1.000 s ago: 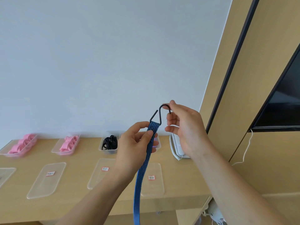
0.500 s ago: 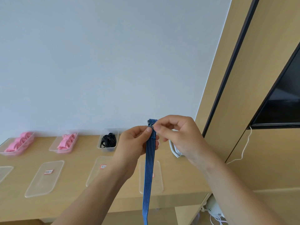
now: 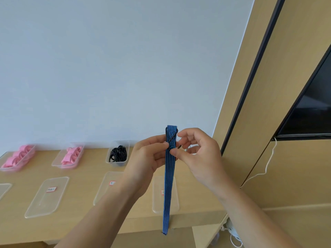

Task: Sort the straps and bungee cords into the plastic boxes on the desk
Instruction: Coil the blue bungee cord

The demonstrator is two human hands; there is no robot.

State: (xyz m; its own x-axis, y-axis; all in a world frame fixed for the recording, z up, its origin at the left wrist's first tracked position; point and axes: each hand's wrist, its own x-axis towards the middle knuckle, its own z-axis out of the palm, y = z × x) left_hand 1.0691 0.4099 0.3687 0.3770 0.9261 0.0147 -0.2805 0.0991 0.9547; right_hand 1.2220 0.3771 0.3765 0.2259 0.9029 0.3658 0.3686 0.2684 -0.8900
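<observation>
While the cord hangs in the air in front of the bench, both hands hold its upper end. It is blue with dark stripes and folded over at the top, and its lower end dangles past the bench's front edge. A black wire hook lies against the fold.

The left hand grips the cord just under the fold, with its thumb pressed on the near face and its fingers curled behind. The right hand pinches the hook's free end between thumb and forefinger; its other fingers are loosely bent and hold nothing.

Along the wall three clear boxes show. The left box and the middle box hold pink straps, and the right box holds black cords. Nearer the front edge flat clear lids lie apart from one another, some with small labels. The cord hangs in front of the rightmost one.
</observation>
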